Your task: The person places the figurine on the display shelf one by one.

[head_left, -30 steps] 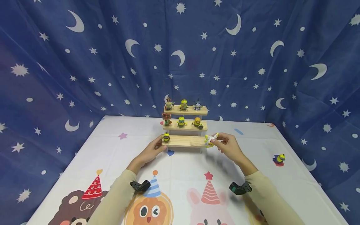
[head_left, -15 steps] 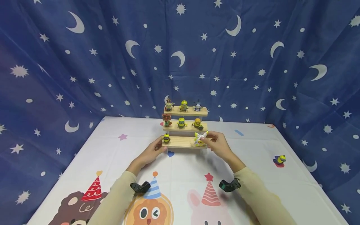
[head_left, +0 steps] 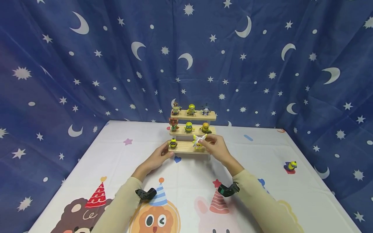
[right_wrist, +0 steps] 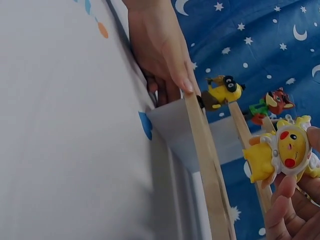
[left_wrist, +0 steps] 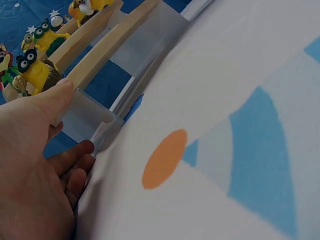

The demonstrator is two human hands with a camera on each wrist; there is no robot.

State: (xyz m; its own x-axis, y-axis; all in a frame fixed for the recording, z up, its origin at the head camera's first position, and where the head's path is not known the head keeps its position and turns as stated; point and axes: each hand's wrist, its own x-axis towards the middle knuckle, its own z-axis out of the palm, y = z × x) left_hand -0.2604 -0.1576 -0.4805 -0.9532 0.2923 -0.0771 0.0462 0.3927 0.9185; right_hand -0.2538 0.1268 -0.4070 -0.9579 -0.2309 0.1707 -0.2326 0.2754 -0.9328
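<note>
A three-tier wooden display shelf (head_left: 182,149) on clear supports stands at the back middle of the table. My left hand (head_left: 156,157) grips the left end of its lowest board, thumb at the front edge and fingers lower by the clear support. Just beside that thumb a minion figurine (left_wrist: 37,72) with black goggles stands on the board. My right hand (head_left: 219,147) pinches a Pikachu figurine (right_wrist: 287,150) with a white hood, red cheeks and one eye winking. In the head view the Pikachu overlaps the lowest board, right of its middle.
A fox figurine (head_left: 174,124) and two minion figurines line the middle board. The top board bears three figurines, one a minion (head_left: 191,109) at its centre. Far right on the table lies another minion figurine (head_left: 290,166). A dark blue starry curtain (head_left: 186,81) hangs behind the table.
My right hand has carried the Pikachu leftward, from the right end of the lowest board to just right of its middle. My left hand has stayed at the shelf's left end.
</note>
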